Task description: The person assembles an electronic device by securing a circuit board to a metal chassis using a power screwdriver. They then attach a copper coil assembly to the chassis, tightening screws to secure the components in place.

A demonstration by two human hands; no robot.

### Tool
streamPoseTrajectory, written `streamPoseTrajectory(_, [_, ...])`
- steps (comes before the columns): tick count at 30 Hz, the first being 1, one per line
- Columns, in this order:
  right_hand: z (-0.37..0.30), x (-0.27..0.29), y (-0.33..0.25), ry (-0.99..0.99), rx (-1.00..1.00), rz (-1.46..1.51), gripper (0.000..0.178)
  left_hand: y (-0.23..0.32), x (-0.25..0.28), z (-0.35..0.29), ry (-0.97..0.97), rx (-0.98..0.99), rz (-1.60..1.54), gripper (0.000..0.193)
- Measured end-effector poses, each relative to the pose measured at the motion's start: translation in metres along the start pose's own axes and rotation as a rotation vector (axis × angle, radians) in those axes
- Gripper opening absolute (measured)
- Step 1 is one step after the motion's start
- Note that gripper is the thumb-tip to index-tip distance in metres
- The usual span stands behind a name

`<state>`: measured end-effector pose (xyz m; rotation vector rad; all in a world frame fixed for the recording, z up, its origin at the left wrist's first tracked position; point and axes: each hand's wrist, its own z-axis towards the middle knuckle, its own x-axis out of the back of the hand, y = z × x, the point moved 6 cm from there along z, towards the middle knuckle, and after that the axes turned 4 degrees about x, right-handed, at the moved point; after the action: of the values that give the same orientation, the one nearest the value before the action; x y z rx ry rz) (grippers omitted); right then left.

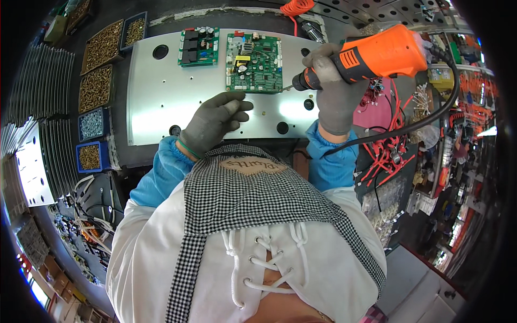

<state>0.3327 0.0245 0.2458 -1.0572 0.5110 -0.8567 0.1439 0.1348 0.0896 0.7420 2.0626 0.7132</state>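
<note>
In a grey glove, my right hand grips an orange and black electric screwdriver. Its bit reaches the lower right corner of a large green circuit board. That board lies on a shiny metal plate with round black-rimmed holes. My left hand, also gloved in grey, hovers over the plate just below the board's lower left corner. Its fingers are partly curled and apart, and I see nothing held in them. A smaller green board with black blocks sits to the left of the large one.
Trays of brass-coloured screws and a blue bin of silvery fasteners stand at the left. Stacked metal panels are beyond them. Red wire bundles lie at the right, near the tool's black cable. An orange coiled hose hangs at the far edge.
</note>
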Motion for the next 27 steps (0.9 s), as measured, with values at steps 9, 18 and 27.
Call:
streamPoseTrajectory(9, [-0.012,-0.011,-0.026,-0.193,0.091,0.545,0.029,0.011,-0.012,-0.005,0.031,-0.110,0.499,0.023])
streamPoseTrajectory(18, [-0.027,-0.022,-0.016,-0.048,-0.029,0.448,0.030,0.019,-0.004,-0.007,0.217,-0.204,0.871,0.026])
streamPoseTrajectory(27, [-0.027,-0.030,-0.015,0.060,-0.033,0.449,0.025,0.018,-0.002,-0.009,0.308,-0.329,0.904,0.034])
